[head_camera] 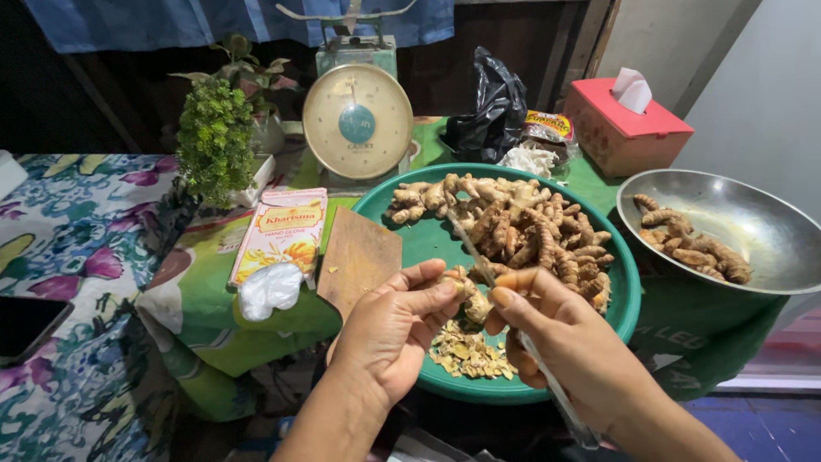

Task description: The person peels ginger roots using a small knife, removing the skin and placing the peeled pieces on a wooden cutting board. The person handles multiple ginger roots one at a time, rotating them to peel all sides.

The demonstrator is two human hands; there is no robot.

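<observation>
You are partway through scraping one root (473, 301), pinched between the thumb and fingers of your left hand (395, 329), directly over the near rim of the green basin (428, 239). Your right hand (560, 338) is closed around a thin knife (479, 261) whose blade lies across the root and angles away from you. The pile of peelings (469, 351) just below your hands suggests the scraping is well along on this piece. The next stroke seems to call for turning the root to an unscraped side and keeping your left thumb clear of the edge. Beyond your hands lies the heap of unpeeled roots (513, 222); off to your right, the metal bowl (753, 231) holds a few finished-looking ones. A wooden board (359, 257) leans to your left.
</observation>
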